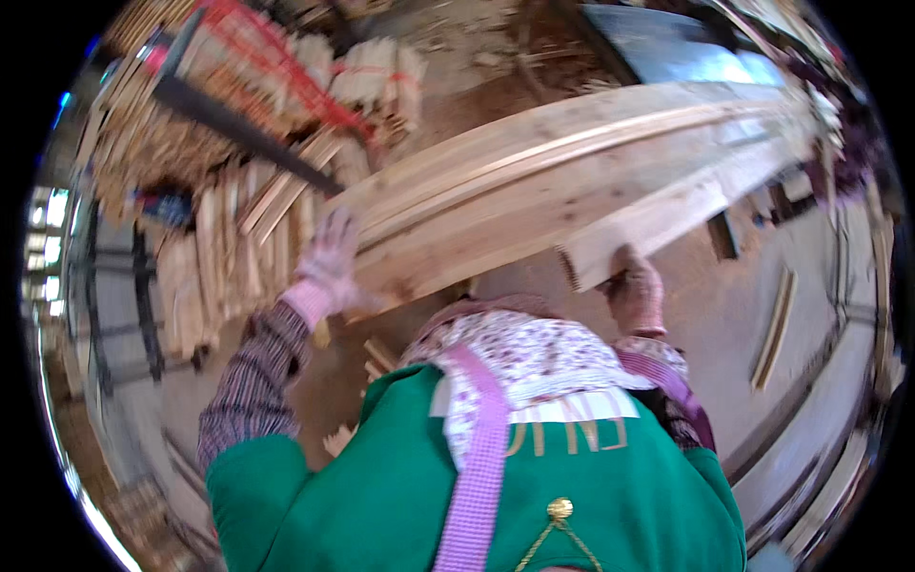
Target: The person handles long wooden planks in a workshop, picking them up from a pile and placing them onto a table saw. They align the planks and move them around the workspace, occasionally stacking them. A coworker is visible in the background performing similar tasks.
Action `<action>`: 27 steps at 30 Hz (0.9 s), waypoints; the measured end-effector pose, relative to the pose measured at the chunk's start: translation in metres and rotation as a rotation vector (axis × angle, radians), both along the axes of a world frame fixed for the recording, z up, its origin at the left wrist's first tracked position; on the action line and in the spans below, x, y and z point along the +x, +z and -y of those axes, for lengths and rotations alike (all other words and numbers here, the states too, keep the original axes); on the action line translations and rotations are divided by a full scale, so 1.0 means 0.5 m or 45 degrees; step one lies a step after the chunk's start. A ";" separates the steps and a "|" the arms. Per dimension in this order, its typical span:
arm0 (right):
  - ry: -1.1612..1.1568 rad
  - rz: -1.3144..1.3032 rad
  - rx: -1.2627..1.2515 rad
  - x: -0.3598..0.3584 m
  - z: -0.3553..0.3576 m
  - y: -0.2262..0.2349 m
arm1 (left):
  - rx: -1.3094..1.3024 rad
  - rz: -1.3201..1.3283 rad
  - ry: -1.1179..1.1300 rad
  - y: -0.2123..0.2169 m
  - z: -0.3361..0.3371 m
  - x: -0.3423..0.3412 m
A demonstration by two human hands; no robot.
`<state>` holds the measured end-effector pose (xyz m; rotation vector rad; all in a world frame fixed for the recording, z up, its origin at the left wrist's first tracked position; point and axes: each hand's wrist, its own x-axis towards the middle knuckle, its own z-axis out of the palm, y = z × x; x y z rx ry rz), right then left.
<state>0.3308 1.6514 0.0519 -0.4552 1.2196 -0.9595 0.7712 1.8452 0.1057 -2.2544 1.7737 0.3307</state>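
A stack of long pale wooden boards (457, 234) stretches from in front of me to the far right. At its left end is my left hand (324, 272) in a pinkish-white glove, fingers stretched out against the board ends. My right hand (637, 294), in a pink glove, is closed on the near end of a separate board (681, 205). That board lies slanted over the right part of the stack. Some of the right fingers are hidden by the board.
Bundles of wood strips (205, 257) fill the left side, with a dark metal bar (243, 133) above them. Red netting (286, 62) lies at the back left. A blue-grey sheet (677, 48) stands at the far right. A loose strip (774, 329) rests on the floor at right.
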 end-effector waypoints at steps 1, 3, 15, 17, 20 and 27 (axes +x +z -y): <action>0.041 0.066 0.050 0.015 -0.002 -0.006 | 0.056 0.016 0.056 -0.016 -0.013 0.009; 0.299 0.058 0.025 0.058 -0.037 -0.006 | -0.082 -0.073 0.051 -0.040 -0.052 0.031; 1.187 0.275 0.718 0.453 -0.220 0.057 | -1.414 -1.287 0.270 -0.220 -0.124 0.081; 1.208 0.204 0.787 0.468 -0.227 0.049 | -1.561 -1.494 0.617 -0.243 -0.123 0.069; 1.062 0.335 0.881 0.478 -0.242 0.022 | -1.595 -1.526 0.844 -0.263 -0.129 0.062; 1.975 -0.322 -0.974 0.492 -0.274 -0.064 | -1.157 -1.372 1.055 -0.273 -0.167 0.094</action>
